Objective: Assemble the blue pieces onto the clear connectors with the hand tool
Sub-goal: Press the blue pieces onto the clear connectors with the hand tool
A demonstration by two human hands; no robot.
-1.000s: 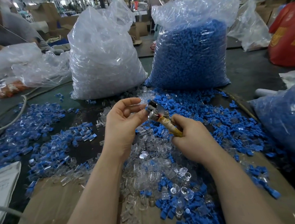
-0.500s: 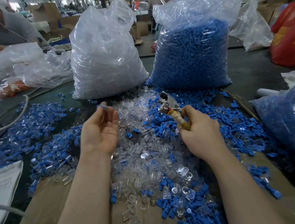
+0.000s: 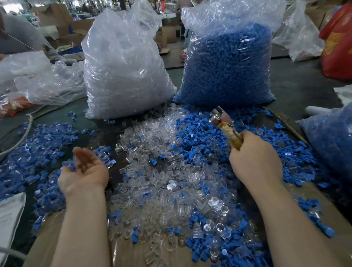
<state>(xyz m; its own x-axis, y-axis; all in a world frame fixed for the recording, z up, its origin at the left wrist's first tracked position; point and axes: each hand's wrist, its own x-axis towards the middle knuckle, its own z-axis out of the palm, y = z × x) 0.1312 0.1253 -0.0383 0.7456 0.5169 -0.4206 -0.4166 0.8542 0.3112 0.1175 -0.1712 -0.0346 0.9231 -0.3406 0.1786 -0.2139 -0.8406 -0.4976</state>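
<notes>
My right hand grips the taped handle of the hand tool, whose metal head points up and away over the loose blue pieces. My left hand is palm-up with relaxed fingers and holds nothing, over the pile of assembled blue-and-clear connectors on the left. Loose clear connectors lie heaped between my two hands.
A tall bag of clear connectors and a tall bag of blue pieces stand at the back. Another bag of blue parts sits at the right, a red bag beyond it. Cardboard lies under my forearms; a white cable runs at left.
My left hand left the tool head, swung left over the assembled pile and turned palm-up, fingers relaxed. My right hand carried the tool to the right.
</notes>
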